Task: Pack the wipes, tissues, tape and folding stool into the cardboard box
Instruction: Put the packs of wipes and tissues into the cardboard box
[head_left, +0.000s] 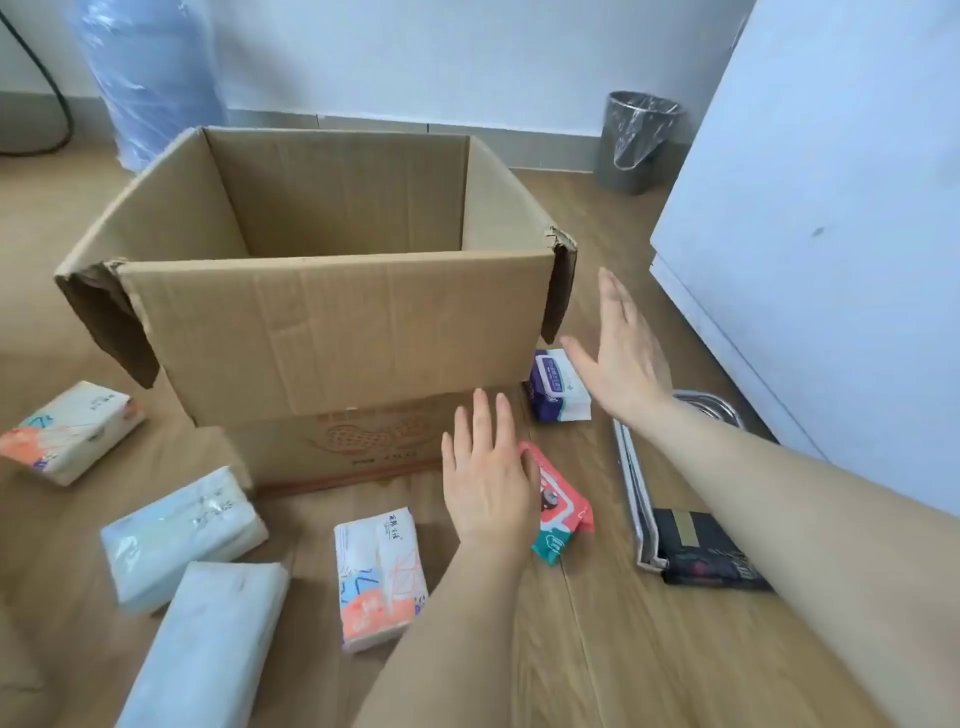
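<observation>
An open cardboard box stands on the wooden floor with its flaps folded outward. My left hand hovers flat and open just in front of the box, its edge over a red and teal wipes pack. My right hand is open, fingers spread, above a purple and white wipes pack at the box's right corner. Several tissue packs lie to the left: an orange-patterned one, a pale one, another pale one and one at far left. The folded stool lies under my right forearm. I see no tape.
A white cabinet rises at the right. A grey waste bin with a plastic liner stands at the back wall. A blue plastic-wrapped roll leans at the back left, with a black cable beside it.
</observation>
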